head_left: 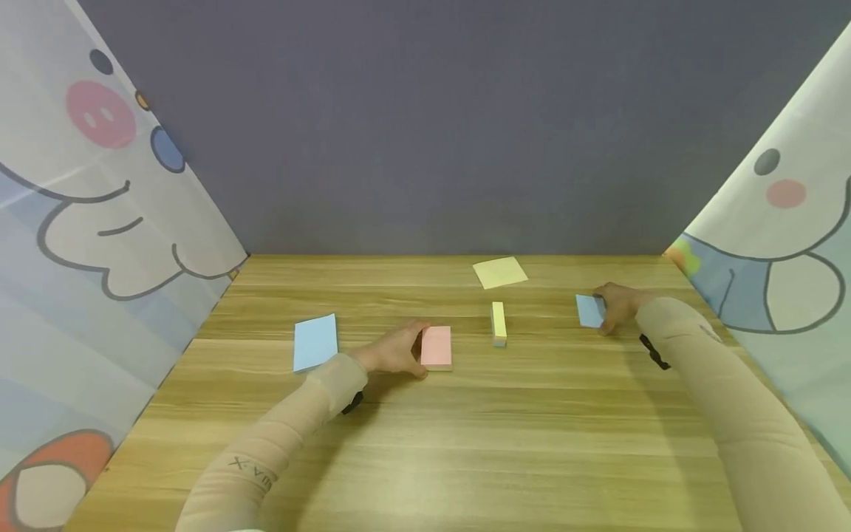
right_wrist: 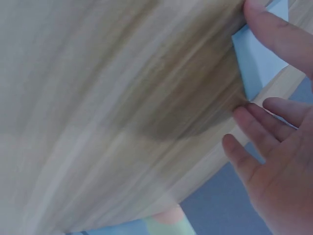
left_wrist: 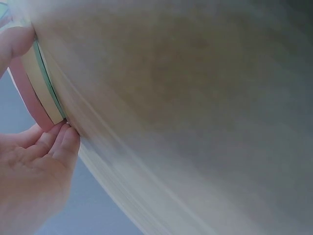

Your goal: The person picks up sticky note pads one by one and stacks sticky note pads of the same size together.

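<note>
My left hand [head_left: 394, 349] holds a small stack of sticky note pads by its opposite edges, thumb on one side and fingertips on the other. The pink sticky note pad [head_left: 436, 346] is uppermost; yellow and green layers [left_wrist: 49, 83] show beneath it in the left wrist view. Over at the right, my right hand [head_left: 618, 304] spans a small blue sticky note pad [head_left: 589, 311] on the table. In the right wrist view, the thumb lies across one side of this pad [right_wrist: 264, 54] and fingertips meet its opposite corner; the other fingers are spread.
A blue square sheet [head_left: 315, 343] lies left of my left hand. Between the hands stands a narrow yellow-topped block [head_left: 499, 324], with a yellow square sheet [head_left: 500, 273] farther back. A grey wall [head_left: 452, 133] bounds the wooden table's [head_left: 465, 451] back; printed cartoon curtains flank it.
</note>
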Demonstrator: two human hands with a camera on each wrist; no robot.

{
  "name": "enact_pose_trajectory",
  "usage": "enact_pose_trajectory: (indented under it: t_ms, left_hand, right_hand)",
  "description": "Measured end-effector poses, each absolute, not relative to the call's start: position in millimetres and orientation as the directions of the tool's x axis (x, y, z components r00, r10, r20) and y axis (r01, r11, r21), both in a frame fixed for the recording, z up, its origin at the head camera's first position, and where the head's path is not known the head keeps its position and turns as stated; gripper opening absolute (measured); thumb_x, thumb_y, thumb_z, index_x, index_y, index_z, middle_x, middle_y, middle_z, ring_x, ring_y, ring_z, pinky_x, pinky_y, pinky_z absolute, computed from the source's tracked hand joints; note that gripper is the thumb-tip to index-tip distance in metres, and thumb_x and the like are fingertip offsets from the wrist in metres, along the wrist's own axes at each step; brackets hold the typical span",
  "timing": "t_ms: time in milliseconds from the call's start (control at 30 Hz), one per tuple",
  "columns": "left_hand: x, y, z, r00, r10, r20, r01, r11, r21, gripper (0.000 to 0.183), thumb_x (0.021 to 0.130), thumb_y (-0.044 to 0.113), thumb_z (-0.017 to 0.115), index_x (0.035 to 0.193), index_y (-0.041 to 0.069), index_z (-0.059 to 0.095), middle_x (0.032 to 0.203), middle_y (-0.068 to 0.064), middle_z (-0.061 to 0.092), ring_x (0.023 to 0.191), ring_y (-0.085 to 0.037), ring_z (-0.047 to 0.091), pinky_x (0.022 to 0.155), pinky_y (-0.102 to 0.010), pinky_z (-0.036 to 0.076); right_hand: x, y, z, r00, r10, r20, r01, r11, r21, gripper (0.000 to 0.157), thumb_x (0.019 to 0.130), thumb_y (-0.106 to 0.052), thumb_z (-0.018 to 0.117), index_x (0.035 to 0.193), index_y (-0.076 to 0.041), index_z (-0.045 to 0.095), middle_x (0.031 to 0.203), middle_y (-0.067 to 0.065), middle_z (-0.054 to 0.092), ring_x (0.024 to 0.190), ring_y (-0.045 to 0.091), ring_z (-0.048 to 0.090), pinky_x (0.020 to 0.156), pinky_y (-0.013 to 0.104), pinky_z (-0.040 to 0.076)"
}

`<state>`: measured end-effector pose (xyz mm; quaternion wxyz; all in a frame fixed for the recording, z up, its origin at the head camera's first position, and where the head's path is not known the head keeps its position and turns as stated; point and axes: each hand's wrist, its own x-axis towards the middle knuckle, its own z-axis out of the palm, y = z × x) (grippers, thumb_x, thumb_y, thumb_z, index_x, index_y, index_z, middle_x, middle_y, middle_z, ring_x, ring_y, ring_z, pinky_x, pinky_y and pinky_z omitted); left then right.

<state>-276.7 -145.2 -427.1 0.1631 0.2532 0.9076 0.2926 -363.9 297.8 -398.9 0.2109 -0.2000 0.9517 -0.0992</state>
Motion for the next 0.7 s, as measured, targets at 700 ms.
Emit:
enact_pose_trajectory:
  t_ms: [700]
  left_hand:
    - [-277, -144, -428, -0.829, 0.543, -0.135, 0.376, 0.718, 0.586, 0.092, 0.064, 0.018, 0.082, 0.138, -0.003, 0.031, 0.137, -0.014, 0.039, 0.122, -0.027, 0.041, 0.105, -0.040, 0.034]
  right_hand:
    - [-367, 307, -408, -0.837, -0.473, -0.277, -0.398, 0.872, -0.285, 0.091, 0.060, -0.025, 0.085, 0.124, 0.021, 0.039, 0.108, 0.029, 0.045, 0.091, 0.033, 0.049, 0.082, 0.046, 0.045]
